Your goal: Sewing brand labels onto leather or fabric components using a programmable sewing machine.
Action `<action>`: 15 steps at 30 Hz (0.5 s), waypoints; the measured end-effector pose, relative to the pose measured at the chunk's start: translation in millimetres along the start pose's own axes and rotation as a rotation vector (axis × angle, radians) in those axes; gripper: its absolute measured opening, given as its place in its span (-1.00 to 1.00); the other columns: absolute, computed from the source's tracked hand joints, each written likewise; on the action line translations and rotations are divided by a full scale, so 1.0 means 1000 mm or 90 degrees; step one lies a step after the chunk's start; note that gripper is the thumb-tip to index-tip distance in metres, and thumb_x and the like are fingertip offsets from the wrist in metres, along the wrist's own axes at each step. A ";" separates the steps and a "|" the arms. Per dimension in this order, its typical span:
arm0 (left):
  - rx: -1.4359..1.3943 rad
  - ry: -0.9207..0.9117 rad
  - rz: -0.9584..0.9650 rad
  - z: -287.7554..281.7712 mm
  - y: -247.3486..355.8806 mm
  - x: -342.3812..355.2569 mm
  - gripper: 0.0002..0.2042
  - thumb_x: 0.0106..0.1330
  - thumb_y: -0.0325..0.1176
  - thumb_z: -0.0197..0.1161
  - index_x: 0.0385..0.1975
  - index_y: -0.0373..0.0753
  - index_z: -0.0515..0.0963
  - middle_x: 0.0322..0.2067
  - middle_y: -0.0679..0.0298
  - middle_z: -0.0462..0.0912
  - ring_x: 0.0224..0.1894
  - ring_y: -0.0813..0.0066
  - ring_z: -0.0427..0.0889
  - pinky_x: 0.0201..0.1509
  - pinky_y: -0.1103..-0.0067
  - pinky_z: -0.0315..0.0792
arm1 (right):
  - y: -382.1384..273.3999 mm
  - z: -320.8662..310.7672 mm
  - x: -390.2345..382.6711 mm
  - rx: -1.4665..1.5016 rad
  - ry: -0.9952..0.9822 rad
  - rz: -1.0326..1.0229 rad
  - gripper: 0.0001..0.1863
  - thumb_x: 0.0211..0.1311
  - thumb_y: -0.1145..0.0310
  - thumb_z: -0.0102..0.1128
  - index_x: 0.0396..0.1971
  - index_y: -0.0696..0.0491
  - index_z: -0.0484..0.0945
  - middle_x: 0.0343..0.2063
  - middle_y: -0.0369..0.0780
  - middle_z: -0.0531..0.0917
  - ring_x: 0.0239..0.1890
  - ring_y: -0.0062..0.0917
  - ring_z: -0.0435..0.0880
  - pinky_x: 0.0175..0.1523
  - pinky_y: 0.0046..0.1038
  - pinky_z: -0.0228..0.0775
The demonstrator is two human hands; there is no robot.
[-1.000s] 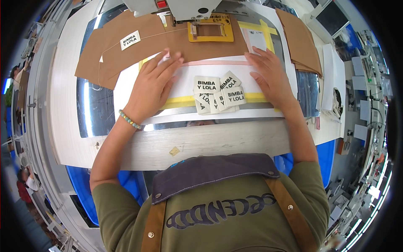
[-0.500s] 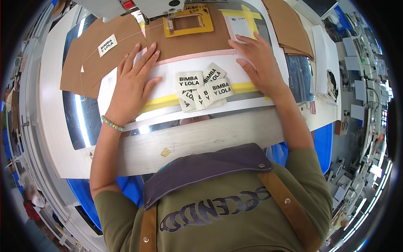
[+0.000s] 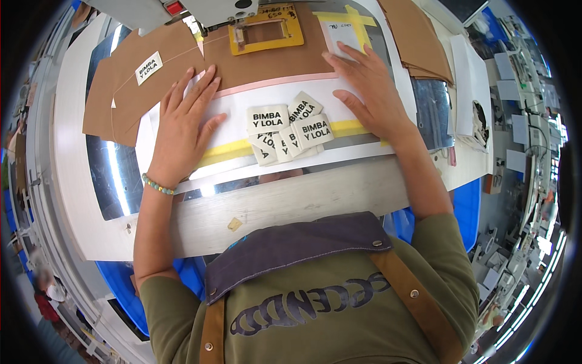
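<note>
Brown panel (image 3: 267, 67) lies flat in front of you, its far side near the sewing machine (image 3: 206, 11), its near edge along a pink strip (image 3: 279, 84). Your left hand (image 3: 185, 124) is palm down at the panel's left near corner, fingers slightly apart, thumb out to the side, nothing pinched. Your right hand (image 3: 373, 91) sits at the panel's right edge, fingers loosely spread, thumb well away, nothing pinched; can't tell how hard either hand presses. Yellow frame (image 3: 267, 47) rests on top of the panel, towards its far side. Second brown piece (image 3: 124, 97) is on the left, with a white label (image 3: 149, 67) on it and a thin thread running over it. Between your hands, on the white sheet (image 3: 236, 103), you have a loose pile of pale labels (image 3: 290, 128), overlapping, partly covering a yellow tape strip (image 3: 227, 151). Small white card (image 3: 342, 36) lies right of the panel, beyond your right hand's fingers. Brown stack (image 3: 415, 48) is further right. Beaded bracelet (image 3: 159, 185) on your left wrist.
</note>
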State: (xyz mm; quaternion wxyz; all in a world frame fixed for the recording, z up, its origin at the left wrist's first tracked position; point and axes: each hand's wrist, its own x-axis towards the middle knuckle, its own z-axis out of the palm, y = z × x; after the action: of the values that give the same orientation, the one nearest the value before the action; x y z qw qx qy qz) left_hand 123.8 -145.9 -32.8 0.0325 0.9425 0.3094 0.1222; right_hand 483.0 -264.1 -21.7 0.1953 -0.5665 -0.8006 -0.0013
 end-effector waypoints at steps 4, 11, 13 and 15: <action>-0.052 0.065 -0.017 -0.003 0.000 -0.002 -0.40 0.47 -0.21 0.25 0.50 -0.14 0.37 0.56 0.27 0.30 0.63 0.11 0.12 0.67 0.16 0.02 | -0.003 -0.001 0.002 0.016 0.045 0.007 -0.41 0.53 0.06 0.16 0.45 -0.03 0.42 0.49 -0.23 0.41 0.60 -0.20 0.18 0.65 0.05 -0.09; -0.060 0.069 0.023 -0.006 0.005 -0.001 -0.36 0.41 -0.17 0.35 0.48 -0.13 0.40 0.55 0.32 0.33 0.60 0.03 0.17 0.61 0.12 0.10 | -0.002 -0.001 -0.002 -0.052 -0.067 -0.006 -0.45 0.54 0.04 0.13 0.40 -0.05 0.50 0.51 -0.27 0.38 0.61 -0.21 0.16 0.67 0.06 -0.13; -0.021 -0.003 0.034 -0.006 0.006 -0.001 -0.39 0.40 -0.16 0.35 0.44 -0.12 0.45 0.53 0.34 0.36 0.59 0.01 0.18 0.60 0.10 0.11 | -0.001 -0.001 -0.002 -0.052 -0.064 -0.009 -0.46 0.54 0.05 0.13 0.40 -0.05 0.50 0.51 -0.27 0.38 0.60 -0.20 0.16 0.66 0.06 -0.12; -0.024 -0.001 0.035 -0.005 0.005 0.001 -0.41 0.40 -0.16 0.36 0.42 -0.13 0.47 0.51 0.33 0.39 0.58 0.01 0.20 0.60 0.11 0.12 | 0.001 0.001 -0.002 -0.054 -0.065 -0.007 -0.47 0.55 0.06 0.12 0.40 -0.05 0.51 0.51 -0.27 0.39 0.60 -0.20 0.17 0.66 0.05 -0.10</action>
State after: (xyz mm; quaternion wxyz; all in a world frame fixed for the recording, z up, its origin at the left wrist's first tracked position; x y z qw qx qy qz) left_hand 125.9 -149.9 -26.7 0.0473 0.9500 0.2808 0.1280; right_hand 484.4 -265.9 -23.2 0.1301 -0.5689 -0.8120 -0.0070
